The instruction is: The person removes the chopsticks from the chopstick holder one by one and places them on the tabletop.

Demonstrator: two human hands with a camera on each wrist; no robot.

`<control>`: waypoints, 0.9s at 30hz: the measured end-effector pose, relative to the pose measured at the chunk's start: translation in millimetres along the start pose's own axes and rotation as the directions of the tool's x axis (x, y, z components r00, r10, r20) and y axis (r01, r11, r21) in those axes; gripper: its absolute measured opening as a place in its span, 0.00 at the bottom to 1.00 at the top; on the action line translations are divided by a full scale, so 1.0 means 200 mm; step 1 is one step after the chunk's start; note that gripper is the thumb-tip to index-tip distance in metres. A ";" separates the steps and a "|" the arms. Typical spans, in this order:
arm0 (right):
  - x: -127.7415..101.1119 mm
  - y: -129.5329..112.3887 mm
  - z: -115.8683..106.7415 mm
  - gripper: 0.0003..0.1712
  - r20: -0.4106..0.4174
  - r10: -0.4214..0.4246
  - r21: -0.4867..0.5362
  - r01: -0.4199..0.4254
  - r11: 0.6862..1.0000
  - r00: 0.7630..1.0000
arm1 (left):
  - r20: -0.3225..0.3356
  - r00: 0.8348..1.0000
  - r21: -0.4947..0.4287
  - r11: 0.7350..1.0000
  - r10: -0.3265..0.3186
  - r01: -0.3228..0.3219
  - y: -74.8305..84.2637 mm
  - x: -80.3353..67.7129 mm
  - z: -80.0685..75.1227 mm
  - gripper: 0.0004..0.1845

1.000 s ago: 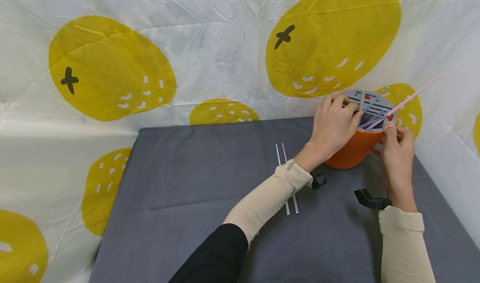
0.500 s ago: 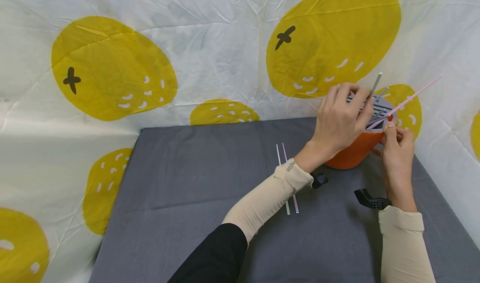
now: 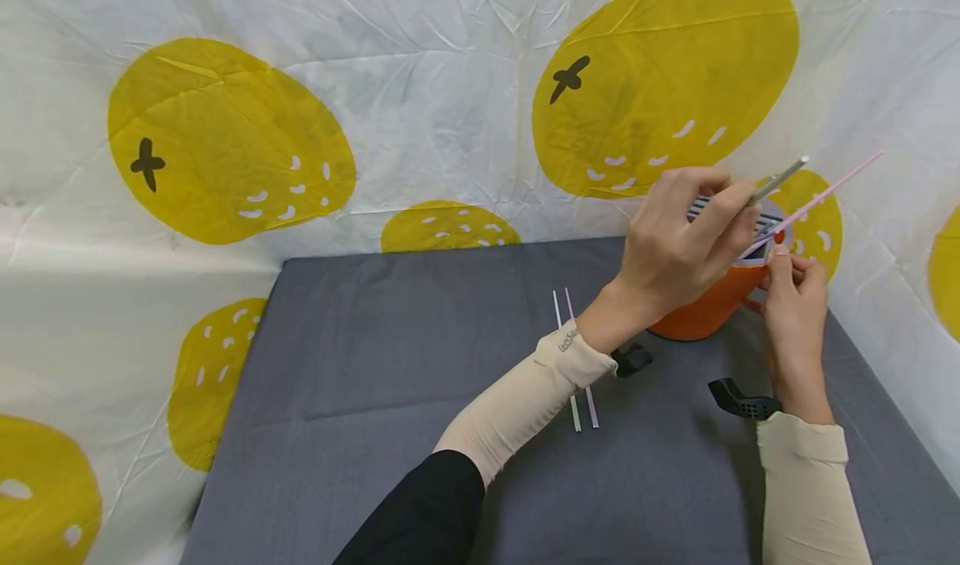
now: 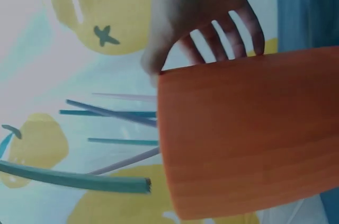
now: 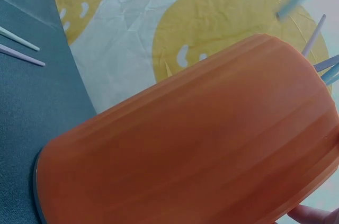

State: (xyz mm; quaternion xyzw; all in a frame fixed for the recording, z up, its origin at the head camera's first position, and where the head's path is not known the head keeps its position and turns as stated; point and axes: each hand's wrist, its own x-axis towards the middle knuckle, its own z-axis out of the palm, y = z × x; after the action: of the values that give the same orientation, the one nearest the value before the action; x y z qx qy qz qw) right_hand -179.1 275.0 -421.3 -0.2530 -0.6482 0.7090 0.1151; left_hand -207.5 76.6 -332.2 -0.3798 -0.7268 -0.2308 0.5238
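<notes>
The left hand (image 3: 686, 227) pinches a pale green chopstick (image 3: 780, 177) above an orange utensil holder (image 3: 701, 302) with a grey slotted top. In the left wrist view the end of that green chopstick (image 4: 108, 182) hangs outside the holder, apart from its rim. The right hand (image 3: 798, 323) grips the holder's rim at the near right, thumb on top and fingers around the side. A long pink chopstick (image 3: 836, 188) leans out of the holder to the right. Other blue and purple chopsticks (image 4: 108, 113) stick out too, mostly hidden by the left hand in the head view.
A green chopstick (image 3: 577, 415) and a purple chopstick (image 3: 592, 411) lie side by side on the grey tablecloth (image 3: 390, 365), partly under the left forearm. A white curtain (image 3: 442, 115) with yellow fruit prints hangs behind and at the sides.
The left hand has drawn the green chopstick up out of the holder and tilted it to the right. The right hand has stayed on the rim.
</notes>
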 end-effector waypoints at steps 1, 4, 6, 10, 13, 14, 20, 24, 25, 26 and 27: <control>0.00 0.00 0.00 0.17 0.001 0.001 0.000 -0.001 1.000 1.000 | -0.007 1.000 -0.014 1.000 -0.008 0.008 0.00 0.00 -0.01 0.10; 0.00 0.00 0.00 0.18 0.003 0.009 -0.004 -0.009 1.000 1.000 | -0.006 0.997 -0.071 0.994 -0.077 0.077 0.00 -0.02 -0.06 0.10; 0.00 0.01 0.00 0.18 0.003 0.015 -0.008 -0.015 1.000 1.000 | 0.014 0.986 -0.141 0.976 -0.164 0.164 0.01 -0.03 -0.10 0.10; 0.00 0.00 0.00 0.20 0.001 0.035 -0.026 -0.035 0.999 0.999 | 0.111 0.920 -0.331 0.859 -0.375 0.390 0.00 -0.05 -0.18 0.10; 0.01 0.00 0.01 0.21 -0.001 0.038 -0.030 -0.038 0.999 0.999 | 0.228 0.829 -0.460 0.694 -0.511 0.554 -0.04 -0.07 -0.23 0.11; 0.01 0.00 0.01 0.21 -0.002 0.035 -0.031 -0.035 0.999 0.999 | 0.276 0.788 -0.482 0.630 -0.550 0.609 -0.05 -0.08 -0.25 0.11; 0.01 0.00 0.01 0.19 -0.002 0.024 -0.034 -0.024 0.999 1.000 | 0.477 0.523 -0.510 0.261 -0.707 0.819 -0.18 -0.18 -0.33 0.12; 0.01 0.00 0.01 0.19 -0.002 0.016 -0.030 -0.016 0.999 1.000 | 0.571 0.366 -0.518 0.023 -0.735 0.855 -0.26 -0.28 -0.37 0.13; 0.01 0.00 0.01 0.18 -0.004 0.014 -0.028 -0.014 1.000 1.000 | 0.597 0.326 -0.510 -0.033 -0.733 0.859 -0.27 -0.31 -0.38 0.13; 0.01 0.00 0.01 0.18 -0.005 0.013 -0.026 -0.014 1.000 1.000 | 0.620 0.288 -0.500 -0.085 -0.730 0.862 -0.28 -0.34 -0.38 0.13; 0.01 0.00 0.01 0.18 -0.006 0.008 -0.020 -0.008 1.000 1.000 | 0.641 0.248 -0.482 -0.130 -0.726 0.866 -0.29 -0.36 -0.39 0.14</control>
State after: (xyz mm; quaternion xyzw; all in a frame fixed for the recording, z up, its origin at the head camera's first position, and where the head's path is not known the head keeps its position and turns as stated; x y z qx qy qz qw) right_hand -182.0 274.8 -422.2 -0.2588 -0.6540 0.7021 0.1114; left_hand -196.0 -39.0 -369.7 -0.0566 -0.6465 -0.7605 -0.0230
